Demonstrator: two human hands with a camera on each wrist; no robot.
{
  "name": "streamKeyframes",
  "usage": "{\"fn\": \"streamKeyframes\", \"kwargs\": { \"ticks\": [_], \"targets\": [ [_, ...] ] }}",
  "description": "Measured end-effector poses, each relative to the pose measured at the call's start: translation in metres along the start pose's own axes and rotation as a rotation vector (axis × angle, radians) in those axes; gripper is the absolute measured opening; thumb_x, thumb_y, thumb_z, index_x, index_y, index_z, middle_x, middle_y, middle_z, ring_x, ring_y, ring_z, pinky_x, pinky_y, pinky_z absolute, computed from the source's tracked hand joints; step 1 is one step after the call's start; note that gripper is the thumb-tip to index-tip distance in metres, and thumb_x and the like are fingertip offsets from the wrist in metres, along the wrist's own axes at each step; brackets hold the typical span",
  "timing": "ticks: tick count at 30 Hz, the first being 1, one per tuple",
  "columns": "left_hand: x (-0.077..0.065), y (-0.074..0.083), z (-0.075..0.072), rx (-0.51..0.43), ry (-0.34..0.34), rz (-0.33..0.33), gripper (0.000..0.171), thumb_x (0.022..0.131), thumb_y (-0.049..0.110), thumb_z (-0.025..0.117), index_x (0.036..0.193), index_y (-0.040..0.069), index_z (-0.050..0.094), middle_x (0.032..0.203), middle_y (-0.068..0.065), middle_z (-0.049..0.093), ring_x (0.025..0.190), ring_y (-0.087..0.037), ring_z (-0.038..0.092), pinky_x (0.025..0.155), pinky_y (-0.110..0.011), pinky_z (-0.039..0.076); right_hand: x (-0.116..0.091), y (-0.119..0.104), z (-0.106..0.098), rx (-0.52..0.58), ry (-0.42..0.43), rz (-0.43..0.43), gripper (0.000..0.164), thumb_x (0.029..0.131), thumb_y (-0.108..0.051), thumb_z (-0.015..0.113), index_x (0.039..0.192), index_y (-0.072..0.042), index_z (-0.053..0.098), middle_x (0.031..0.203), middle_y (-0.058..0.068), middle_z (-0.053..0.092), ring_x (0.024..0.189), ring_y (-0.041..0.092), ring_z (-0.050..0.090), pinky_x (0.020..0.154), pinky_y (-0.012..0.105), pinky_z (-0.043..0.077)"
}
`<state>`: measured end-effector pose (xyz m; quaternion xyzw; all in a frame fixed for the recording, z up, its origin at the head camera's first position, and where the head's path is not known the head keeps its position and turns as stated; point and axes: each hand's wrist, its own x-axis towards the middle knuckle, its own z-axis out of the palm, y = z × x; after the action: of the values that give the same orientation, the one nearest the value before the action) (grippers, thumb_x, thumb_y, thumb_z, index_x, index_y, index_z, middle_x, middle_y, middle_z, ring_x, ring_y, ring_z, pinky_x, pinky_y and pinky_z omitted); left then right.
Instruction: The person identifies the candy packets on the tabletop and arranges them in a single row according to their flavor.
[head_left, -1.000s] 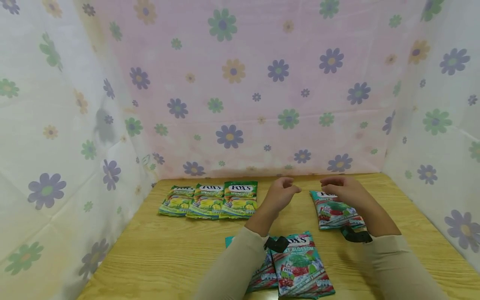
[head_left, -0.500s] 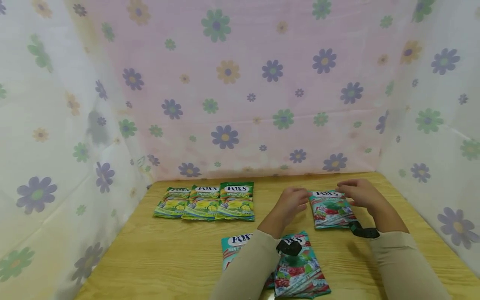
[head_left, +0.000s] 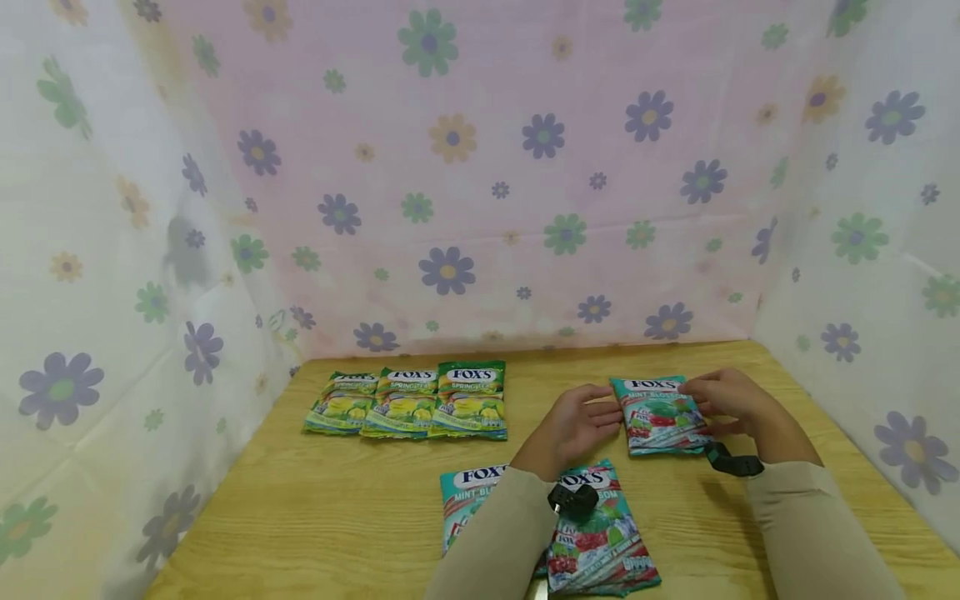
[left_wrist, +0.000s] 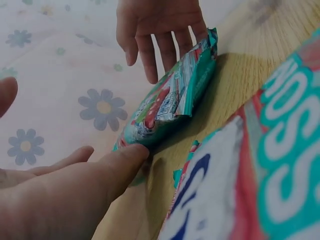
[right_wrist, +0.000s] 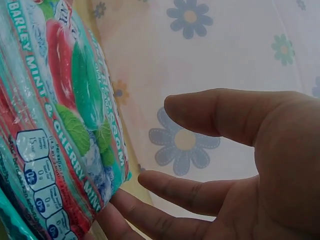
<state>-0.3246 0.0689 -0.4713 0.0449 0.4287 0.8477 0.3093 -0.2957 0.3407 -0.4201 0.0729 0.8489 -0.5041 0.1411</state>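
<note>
A teal FOX'S Mint Blossom candy bag [head_left: 662, 417] lies on the right part of the table between both hands. My left hand [head_left: 579, 423] is at the bag's left edge, fingers extended and loosely bent. On the opposite side my right hand [head_left: 735, 407] reaches the right edge with spread fingers. In the right wrist view, the right hand's lower fingertips are right at the bag's edge, partly hidden behind it, while its thumb stands apart. The left wrist view has the left thumb overlapping the near end of the bag [left_wrist: 165, 100].
Closer to me lie two overlapping Mint Blossom bags [head_left: 603, 542], partly covered by my left sleeve [head_left: 495, 533]. Three green FOX'S Spring Tea bags [head_left: 471, 402] overlap in a row at the back left. Flowered cloth [head_left: 480, 208] encloses the wooden table [head_left: 322, 508].
My left hand has moved right and down to the bag's left edge. The right hand has shifted from above the bag to its right side, uncovering the bag's front.
</note>
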Motion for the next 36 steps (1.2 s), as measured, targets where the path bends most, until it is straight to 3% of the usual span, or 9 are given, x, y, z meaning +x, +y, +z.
{"fn": "streamKeyframes", "kwargs": {
  "ticks": [10,14,19,24,28,30,33,36],
  "targets": [
    [-0.0014,-0.0021,-0.0016,-0.017,-0.064,-0.012,0.063,0.106,0.025,0.055,0.158,-0.004,0.035,0.162,-0.035,0.030,0.154,-0.050,0.025,0.128,-0.054,0.024,-0.0023,-0.0004,0.0013,0.012,-0.004,0.013,0.074,0.106,-0.041,0.054,0.154,0.012,0.034,0.153,0.038,0.037,0.111,0.031,0.059,0.082,0.045,0.064],
    [-0.0013,-0.0022,-0.0022,-0.027,-0.070,-0.011,0.062,0.107,0.025,0.053,0.158,-0.004,0.034,0.162,-0.035,0.029,0.154,-0.049,0.025,0.128,-0.054,0.024,-0.0023,-0.0003,0.0005,0.016,-0.016,0.006,0.074,0.107,-0.041,0.052,0.154,0.012,0.034,0.154,0.039,0.035,0.119,0.039,0.059,0.084,0.045,0.064],
    [-0.0019,-0.0014,-0.0020,-0.042,-0.073,-0.006,0.062,0.107,0.025,0.052,0.158,-0.004,0.033,0.163,-0.033,0.028,0.155,-0.047,0.024,0.129,-0.052,0.023,-0.0030,-0.0022,-0.0004,0.021,-0.035,-0.004,0.075,0.108,-0.042,0.050,0.156,0.012,0.031,0.158,0.039,0.030,0.137,0.052,0.047,0.088,0.047,0.063],
    [-0.0012,-0.0014,-0.0016,-0.048,-0.069,0.005,0.063,0.105,0.024,0.055,0.157,-0.006,0.035,0.163,-0.032,0.030,0.155,-0.047,0.025,0.129,-0.052,0.023,-0.0027,-0.0021,-0.0011,0.034,-0.030,-0.013,0.075,0.108,-0.041,0.050,0.157,0.012,0.028,0.158,0.038,0.032,0.138,0.053,0.045,0.090,0.048,0.063],
    [0.0006,-0.0028,-0.0015,-0.020,-0.056,0.014,0.064,0.104,0.017,0.057,0.157,-0.009,0.031,0.163,-0.030,0.031,0.155,-0.046,0.025,0.128,-0.050,0.025,-0.0007,0.0016,-0.0025,0.018,-0.015,-0.041,0.068,0.109,-0.030,0.050,0.156,0.014,0.029,0.156,0.039,0.033,0.136,0.051,0.047,0.092,0.047,0.062],
    [0.0018,-0.0038,-0.0018,0.013,-0.047,0.027,0.064,0.104,0.012,0.057,0.157,-0.010,0.030,0.162,-0.029,0.033,0.155,-0.044,0.028,0.128,-0.049,0.027,0.0003,0.0036,-0.0029,-0.004,-0.013,-0.065,0.064,0.108,-0.023,0.051,0.154,0.016,0.030,0.154,0.041,0.034,0.129,0.046,0.055,0.091,0.045,0.062],
    [0.0029,-0.0044,-0.0038,0.067,-0.017,0.061,0.057,0.103,0.004,0.058,0.154,-0.010,0.038,0.156,-0.025,0.044,0.148,-0.038,0.042,0.125,-0.047,0.034,0.0015,0.0049,-0.0019,-0.019,-0.012,-0.106,0.059,0.106,-0.014,0.052,0.152,0.018,0.033,0.151,0.041,0.037,0.114,0.032,0.066,0.090,0.041,0.063],
    [0.0040,-0.0043,-0.0058,0.112,0.017,0.105,0.047,0.101,-0.002,0.060,0.147,-0.008,0.052,0.144,-0.019,0.058,0.129,-0.026,0.060,0.116,-0.038,0.047,0.0020,0.0045,0.0001,-0.013,-0.014,-0.145,0.057,0.104,-0.008,0.054,0.152,0.018,0.035,0.149,0.041,0.040,0.107,0.022,0.069,0.089,0.039,0.063]
  ]
}}
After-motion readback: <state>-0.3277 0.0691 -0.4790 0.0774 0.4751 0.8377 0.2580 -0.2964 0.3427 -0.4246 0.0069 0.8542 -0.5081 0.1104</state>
